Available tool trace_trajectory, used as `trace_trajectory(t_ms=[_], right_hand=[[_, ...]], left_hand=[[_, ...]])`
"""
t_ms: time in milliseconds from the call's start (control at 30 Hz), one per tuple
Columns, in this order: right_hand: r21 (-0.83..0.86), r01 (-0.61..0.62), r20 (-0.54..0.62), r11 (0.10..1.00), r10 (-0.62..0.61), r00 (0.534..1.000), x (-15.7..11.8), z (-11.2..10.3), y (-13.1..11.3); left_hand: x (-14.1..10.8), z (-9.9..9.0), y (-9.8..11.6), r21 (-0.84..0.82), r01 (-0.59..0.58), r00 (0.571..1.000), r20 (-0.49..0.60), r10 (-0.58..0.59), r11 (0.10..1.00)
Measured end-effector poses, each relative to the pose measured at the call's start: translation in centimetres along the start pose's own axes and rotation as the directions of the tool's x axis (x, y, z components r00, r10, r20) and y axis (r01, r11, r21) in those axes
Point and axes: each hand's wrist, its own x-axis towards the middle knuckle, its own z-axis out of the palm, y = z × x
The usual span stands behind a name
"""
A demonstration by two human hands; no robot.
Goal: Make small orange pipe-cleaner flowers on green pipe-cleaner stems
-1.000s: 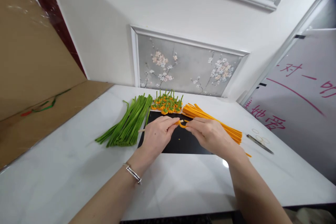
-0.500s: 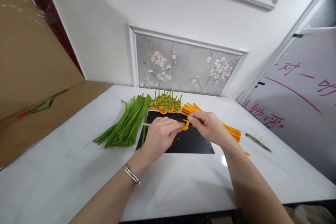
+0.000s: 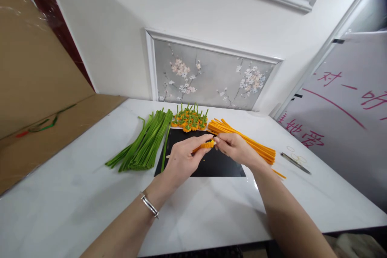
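My left hand [image 3: 185, 157] pinches a thin wooden stick [image 3: 168, 156] with an orange fuzzy strip [image 3: 207, 144] coiled round it near its right end. At the stick's tip, the fingers of my right hand [image 3: 234, 147] are closed; whether they grip the tip or the strip's end is too small to tell. Both hands are above a black mat [image 3: 217, 167]. Behind them stand several small orange flowers with green stems [image 3: 190, 119]. Green fuzzy stems [image 3: 148, 141] lie in a bundle to the left, and orange ones [image 3: 256, 145] lie to the right, partly behind my right hand.
Tweezers [image 3: 295, 163] and several thin rings [image 3: 298, 157] lie at the right of the white table [image 3: 90, 201]. Cardboard [image 3: 60, 125] borders the left side. A wall with a framed floral panel [image 3: 211, 74] rises behind, and a board with red writing [image 3: 341, 100] stands at the right.
The orange strip, whose loose end stood up between my hands, now lies wound round the stick. My left fingers have opened a little around it, and my right hand has lowered slightly.
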Motion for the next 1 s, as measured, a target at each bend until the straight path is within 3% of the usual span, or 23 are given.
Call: trace_trajectory(t_ms=[267,567,767,1000], right_hand=[[-0.228,0.087,0.027,0.970,-0.083,0.996,-0.7,0.6,-1.8],[-0.531,0.158,0.012,0.833,-0.179,0.984,-1.3,1.2,-2.7],[-0.584,0.158,-0.051,0.796,-0.231,0.972,-1.4,1.2,-3.0],[-0.483,0.134,-0.111,0.865,-0.212,0.971,-1.3,1.1,-3.1]], left_hand=[[0.3,-0.4,-0.1,0.054,0.066,0.997,-0.032,-0.064,0.996],[0.2,-0.4,-0.5,0.130,0.080,0.996,-0.036,-0.076,0.988],[0.1,-0.4,-0.6,0.147,0.097,0.995,0.024,-0.102,0.984],[0.0,-0.3,-0.5,0.146,0.057,0.996,0.066,-0.067,0.988]])
